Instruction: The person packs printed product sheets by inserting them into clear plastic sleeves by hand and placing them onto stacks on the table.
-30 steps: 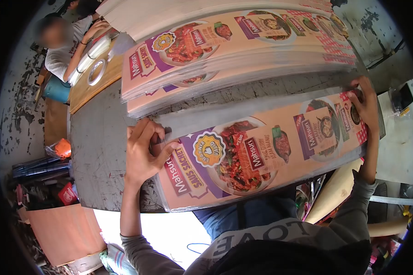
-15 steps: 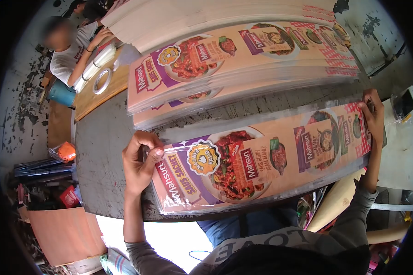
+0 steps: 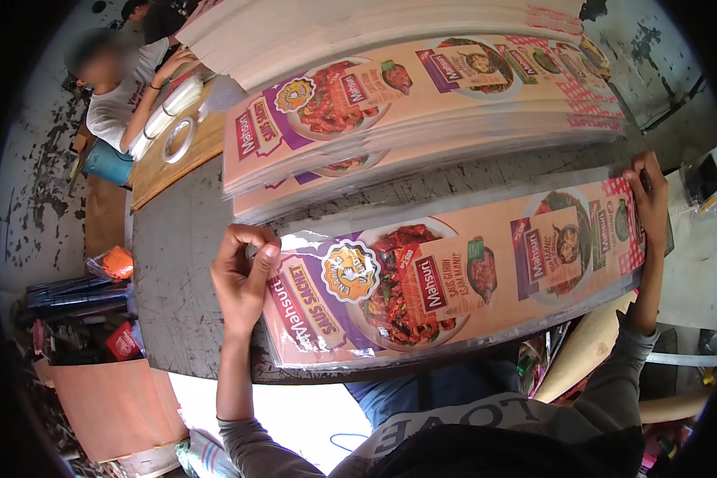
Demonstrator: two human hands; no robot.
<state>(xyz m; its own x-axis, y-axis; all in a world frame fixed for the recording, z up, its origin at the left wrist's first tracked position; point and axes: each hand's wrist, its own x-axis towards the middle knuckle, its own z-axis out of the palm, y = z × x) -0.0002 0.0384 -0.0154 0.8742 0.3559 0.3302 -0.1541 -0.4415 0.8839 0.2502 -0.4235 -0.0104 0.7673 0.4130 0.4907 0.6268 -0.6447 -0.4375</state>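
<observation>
In front of me lies a stack of long printed banners in clear plastic (image 3: 486, 279), peach coloured with food pictures and "Mahsun" lettering. My left hand (image 3: 245, 275) is closed at its upper left corner, thumb on top and fingers curled beneath. At the far right end, my right hand (image 3: 649, 199) grips the edge by the red checkered print, its fingers bent over the upper corner. Glare marks the plastic near my left thumb. How many layers each hand holds is hidden.
Taller stacks of the same banners (image 3: 406, 95) stand behind, on the dark worn table (image 3: 183, 279). At upper left, a person (image 3: 127, 88) sits by a wooden board (image 3: 163, 175) with a tape roll (image 3: 179, 140). A cardboard box (image 3: 115, 406) is at lower left.
My left hand has shifted slightly up and left, and the banner's left end has moved with it. Glare has spread near that corner. My right hand has barely moved.
</observation>
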